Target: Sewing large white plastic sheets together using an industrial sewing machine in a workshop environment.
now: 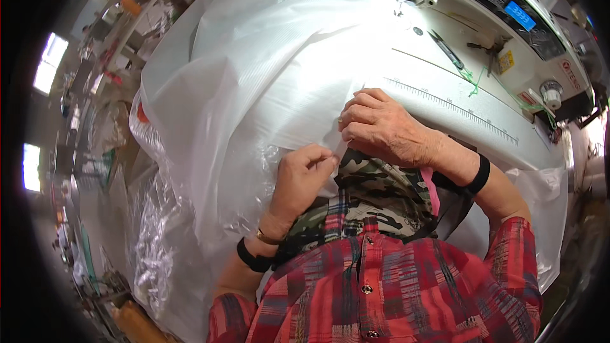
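Observation:
White translucent sheeting (286, 82) with fine stripes spreads over the table and hangs down on the left. My left hand (304, 174) pinches the sheeting's near edge, thumb pressed against the curled fingers. Just right of it and a little farther off, my right hand (380, 124) grips the same edge, its fingers curled under and partly hidden. Both hands are close together above my lap, at the table's front edge. Beyond them, at the upper right, stands a white sewing machine (527, 32) with its needle area (400, 9) lit.
Thread snips (448, 51) with green thread lie on the machine bed beside a printed ruler scale (454, 108). Crumpled clear plastic (155, 248) hangs at the left. More pale sheeting (540, 216) lies at the right. Cluttered shelving (133, 32) fills the far left.

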Demonstrator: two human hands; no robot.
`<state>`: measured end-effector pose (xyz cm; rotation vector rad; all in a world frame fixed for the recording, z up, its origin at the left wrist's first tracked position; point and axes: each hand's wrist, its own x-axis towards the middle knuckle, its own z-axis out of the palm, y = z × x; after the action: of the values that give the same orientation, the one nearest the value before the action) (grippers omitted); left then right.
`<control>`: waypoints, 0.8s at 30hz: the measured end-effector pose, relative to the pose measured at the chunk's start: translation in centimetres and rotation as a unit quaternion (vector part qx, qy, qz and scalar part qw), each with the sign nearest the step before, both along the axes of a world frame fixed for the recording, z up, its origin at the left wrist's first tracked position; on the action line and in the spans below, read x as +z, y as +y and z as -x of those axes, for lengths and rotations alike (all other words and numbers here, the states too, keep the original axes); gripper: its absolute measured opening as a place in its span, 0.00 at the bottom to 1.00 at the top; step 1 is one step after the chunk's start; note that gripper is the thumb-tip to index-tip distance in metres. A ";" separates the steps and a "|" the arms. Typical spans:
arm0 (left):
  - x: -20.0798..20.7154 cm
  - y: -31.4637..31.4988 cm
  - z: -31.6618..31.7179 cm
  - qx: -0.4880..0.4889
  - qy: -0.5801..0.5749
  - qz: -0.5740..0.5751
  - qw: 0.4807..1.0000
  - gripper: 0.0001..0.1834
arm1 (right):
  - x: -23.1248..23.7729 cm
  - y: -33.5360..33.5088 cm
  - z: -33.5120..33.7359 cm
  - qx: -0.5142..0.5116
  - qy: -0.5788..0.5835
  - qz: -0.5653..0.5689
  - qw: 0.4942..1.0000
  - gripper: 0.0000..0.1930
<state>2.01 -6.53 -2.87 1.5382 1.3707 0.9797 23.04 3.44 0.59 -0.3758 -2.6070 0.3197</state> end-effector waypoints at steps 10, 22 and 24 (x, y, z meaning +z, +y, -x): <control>0.7 0.2 1.6 -0.036 -0.265 0.308 0.913 0.09 | -1.8 0.0 0.0 0.083 -0.010 0.022 0.996 0.08; 3.0 -2.4 -2.2 -0.004 0.246 -0.248 0.937 0.37 | -1.7 -1.4 0.7 0.039 0.002 -0.003 0.999 0.06; 3.0 -2.4 -2.1 -0.003 0.223 -0.235 0.946 0.35 | -1.4 -1.2 0.6 0.034 -0.005 0.001 0.999 0.06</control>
<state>4.07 -8.93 0.09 2.2268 1.5000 1.0466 22.43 2.24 -0.78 -0.2917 -2.6333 0.3450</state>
